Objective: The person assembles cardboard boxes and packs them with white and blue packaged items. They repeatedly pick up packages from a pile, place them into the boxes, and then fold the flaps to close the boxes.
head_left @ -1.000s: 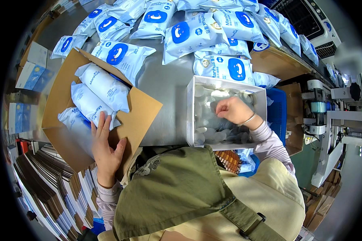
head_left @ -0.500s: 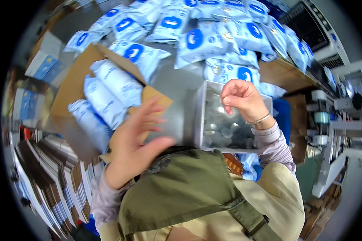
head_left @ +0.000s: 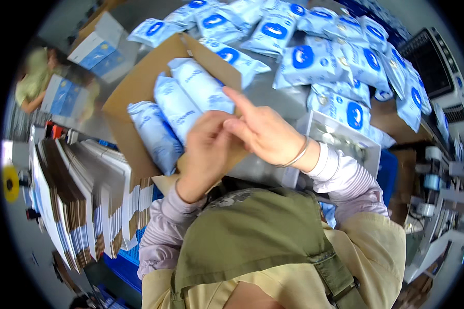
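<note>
An open brown cardboard box (head_left: 134,98) stands in front of me, with three light-blue soft packets (head_left: 178,105) lying side by side in it. Over the box's near right edge my two hands meet. My left hand (head_left: 209,149) is closed, its fingertips curled against the thumb of my right hand (head_left: 273,136). The right index finger is stretched out, while the other fingers are bent in. Whatever lies between the fingertips is hidden or too small to make out. Beside my right wrist is a white tray (head_left: 299,129) holding several clear round discs (head_left: 340,136).
Many blue-and-white packets (head_left: 273,31) are heaped across the far side of the metal table. White-and-blue boxes (head_left: 95,46) stand at the far left, near another person (head_left: 33,82). Flattened cartons (head_left: 82,201) are stacked at my left. A machine with a screen (head_left: 428,62) stands at the right.
My right hand has left the tray and moved left to meet my left hand. The left hand's spread fingers have curled in. The whole view has shifted, with the scene moving to the right.
</note>
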`<state>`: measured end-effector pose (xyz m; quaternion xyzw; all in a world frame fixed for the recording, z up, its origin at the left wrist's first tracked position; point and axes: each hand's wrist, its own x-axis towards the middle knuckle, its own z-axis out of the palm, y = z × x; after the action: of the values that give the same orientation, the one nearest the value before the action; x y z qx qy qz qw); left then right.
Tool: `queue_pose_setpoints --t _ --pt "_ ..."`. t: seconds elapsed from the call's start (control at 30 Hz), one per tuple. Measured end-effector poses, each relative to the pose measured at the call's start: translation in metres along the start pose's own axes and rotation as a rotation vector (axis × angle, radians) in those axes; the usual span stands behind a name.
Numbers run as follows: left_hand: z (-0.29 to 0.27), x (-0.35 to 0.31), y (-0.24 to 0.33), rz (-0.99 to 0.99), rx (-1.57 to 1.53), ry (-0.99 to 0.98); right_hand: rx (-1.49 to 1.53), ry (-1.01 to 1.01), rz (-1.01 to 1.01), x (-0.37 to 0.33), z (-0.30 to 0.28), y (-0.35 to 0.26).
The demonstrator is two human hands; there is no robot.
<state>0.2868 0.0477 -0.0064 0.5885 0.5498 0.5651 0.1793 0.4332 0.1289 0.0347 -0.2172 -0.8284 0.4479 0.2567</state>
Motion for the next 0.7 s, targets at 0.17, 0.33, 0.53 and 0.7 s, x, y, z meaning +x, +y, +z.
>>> queue_pose_setpoints --t 0.17,0.33,0.53,0.7 --pt "-0.059 0.013 -0.024 -0.366 0.002 0.268 0.264 0.169 0.365 -0.062 -0.07 0.014" --pt "-0.082 0.022 -0.043 -0.174 0.766 0.217 -0.426 -0.05 0.345 -0.16 -0.09 0.086" --pt "-0.086 0.004 -0.054 -0.043 1.141 -0.085 -0.48 -0.13 0.491 -0.175 -0.081 0.105" --pt "-0.085 -0.026 0.008 -0.248 0.731 -0.236 -0.583 0.035 0.325 -0.183 -0.087 0.108"
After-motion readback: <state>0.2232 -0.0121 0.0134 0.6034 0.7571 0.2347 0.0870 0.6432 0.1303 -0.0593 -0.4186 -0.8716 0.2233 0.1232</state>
